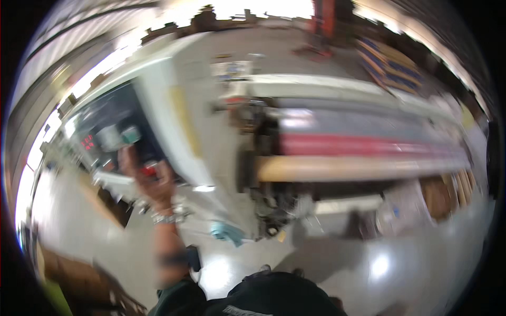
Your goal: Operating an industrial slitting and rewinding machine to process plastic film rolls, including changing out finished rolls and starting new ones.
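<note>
My left hand reaches up to the dark control panel on the end of a large white machine. One finger stretches toward a green button, and blur hides whether it touches. The fingers look apart, with nothing seen between them. Partly behind the hand shows a red knob or button. Red lit digits glow at the panel's left. A band and a bracelet circle the left forearm. My right hand is not in view.
To the right run long rollers, one tan, with a red band above it. A light-blue cloth hangs low at the machine's base. Cardboard stands at lower left. Farther back are stacked pallets and a red post.
</note>
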Motion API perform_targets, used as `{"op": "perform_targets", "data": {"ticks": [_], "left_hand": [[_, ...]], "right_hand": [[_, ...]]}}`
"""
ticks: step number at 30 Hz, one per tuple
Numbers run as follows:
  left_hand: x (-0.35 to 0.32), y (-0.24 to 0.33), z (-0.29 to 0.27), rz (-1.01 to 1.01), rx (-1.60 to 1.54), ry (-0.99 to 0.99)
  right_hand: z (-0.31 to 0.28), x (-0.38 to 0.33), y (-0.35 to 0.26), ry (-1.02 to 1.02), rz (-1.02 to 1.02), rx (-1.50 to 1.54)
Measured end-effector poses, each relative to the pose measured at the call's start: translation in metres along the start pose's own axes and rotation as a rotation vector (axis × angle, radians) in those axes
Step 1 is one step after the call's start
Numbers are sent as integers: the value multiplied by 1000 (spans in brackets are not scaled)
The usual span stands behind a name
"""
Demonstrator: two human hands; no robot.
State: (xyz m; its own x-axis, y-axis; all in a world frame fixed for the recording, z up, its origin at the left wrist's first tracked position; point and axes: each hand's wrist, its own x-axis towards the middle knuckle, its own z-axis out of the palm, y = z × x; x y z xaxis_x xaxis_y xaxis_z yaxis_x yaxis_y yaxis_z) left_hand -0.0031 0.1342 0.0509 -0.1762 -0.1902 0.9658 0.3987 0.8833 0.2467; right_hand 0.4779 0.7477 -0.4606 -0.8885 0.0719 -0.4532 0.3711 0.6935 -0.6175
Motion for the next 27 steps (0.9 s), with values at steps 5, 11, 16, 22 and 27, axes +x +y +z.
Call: {"op": "perform_targets", "data": {"ticks": [5, 11, 16, 22, 27], "left_hand": [[9, -6, -18, 20, -15, 98], [11, -18, -28, 45, -62, 150], [7, -10, -26, 51, -34, 136], [12, 4, -18, -60, 14, 51], [3, -5, -22, 84, 110, 51]], "right_hand": [[-55, 34, -131, -78, 409, 544], [-83, 71, -159, -76, 363, 550], [-87, 86, -153, -91, 364, 707], [26, 86, 55, 218, -270, 126], [-53, 49, -161, 6, 551, 756]]}}
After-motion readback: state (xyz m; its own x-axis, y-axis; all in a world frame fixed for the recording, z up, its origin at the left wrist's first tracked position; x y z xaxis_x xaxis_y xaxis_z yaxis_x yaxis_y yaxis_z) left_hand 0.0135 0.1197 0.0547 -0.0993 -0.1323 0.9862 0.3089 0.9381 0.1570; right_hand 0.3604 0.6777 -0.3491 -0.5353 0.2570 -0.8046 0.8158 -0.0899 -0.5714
